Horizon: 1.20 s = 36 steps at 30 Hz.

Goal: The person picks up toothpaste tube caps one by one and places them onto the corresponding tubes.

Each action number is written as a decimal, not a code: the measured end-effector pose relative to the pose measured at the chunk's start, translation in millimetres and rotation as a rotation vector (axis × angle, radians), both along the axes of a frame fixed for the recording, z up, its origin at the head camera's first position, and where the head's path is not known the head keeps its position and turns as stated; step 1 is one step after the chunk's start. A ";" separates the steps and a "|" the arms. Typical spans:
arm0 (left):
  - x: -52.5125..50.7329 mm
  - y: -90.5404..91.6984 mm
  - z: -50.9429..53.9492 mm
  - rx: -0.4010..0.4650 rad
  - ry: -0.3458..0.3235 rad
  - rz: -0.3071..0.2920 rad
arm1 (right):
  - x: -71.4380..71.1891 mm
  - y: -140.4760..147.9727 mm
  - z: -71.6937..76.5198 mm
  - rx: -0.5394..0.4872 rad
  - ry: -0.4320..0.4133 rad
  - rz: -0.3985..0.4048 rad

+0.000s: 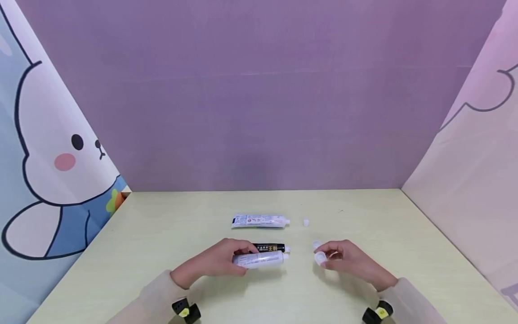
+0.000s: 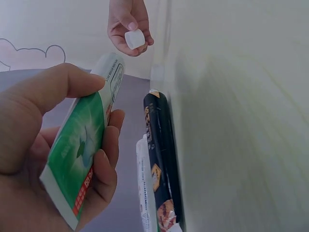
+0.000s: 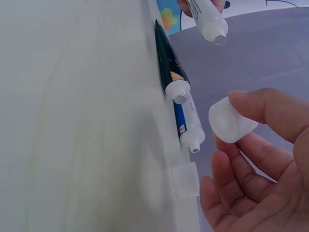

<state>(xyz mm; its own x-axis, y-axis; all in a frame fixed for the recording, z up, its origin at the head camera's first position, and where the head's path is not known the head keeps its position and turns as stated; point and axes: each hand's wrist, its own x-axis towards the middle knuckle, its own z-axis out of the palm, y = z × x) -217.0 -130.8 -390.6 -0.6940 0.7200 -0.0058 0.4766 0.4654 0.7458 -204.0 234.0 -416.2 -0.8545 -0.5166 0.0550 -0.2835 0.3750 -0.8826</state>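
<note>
My left hand (image 1: 226,257) grips a green-and-white toothpaste tube (image 2: 79,145), raised above the table, its uncapped nozzle pointing right. Between thumb and fingers of my right hand (image 1: 350,258) is a white cap (image 3: 231,121), held apart from the tube. On the table just behind the held tube lies a black toothpaste tube (image 1: 270,247), partly hidden by it. Its nozzle is bare too. Farther back rests a white-and-blue toothpaste tube (image 1: 261,221), also uncapped. A second white cap (image 1: 316,244) sits by my right fingertips, and a small white cap (image 1: 305,222) stands beyond.
The pale wooden table (image 1: 162,216) ends at a purple wall panel (image 1: 259,99) at the back. Side panels with cartoon prints (image 1: 60,135) stand at left and right. Both wrists wear black straps with small devices (image 1: 186,311).
</note>
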 end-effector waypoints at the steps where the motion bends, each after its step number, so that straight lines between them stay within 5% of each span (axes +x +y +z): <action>1: 0.2 0.2 1.0 0.000 0.003 0.004 | -0.2 -0.5 1.3 0.003 0.011 0.000; 19: -6.1 24.6 24.0 0.038 0.088 -0.011 | -9.0 -14.9 35.7 0.091 0.197 -0.025; 36: -0.7 37.9 33.3 0.034 0.160 0.015 | -9.3 -33.9 48.6 0.056 0.224 0.035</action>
<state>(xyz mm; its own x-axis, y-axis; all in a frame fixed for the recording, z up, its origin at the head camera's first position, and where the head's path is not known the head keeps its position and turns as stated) -217.8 -92.9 -357.3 -0.6945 0.7078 0.1296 0.5839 0.4491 0.6763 -213.3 200.1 -367.6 -0.8059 -0.5530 0.2114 -0.4835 0.4086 -0.7741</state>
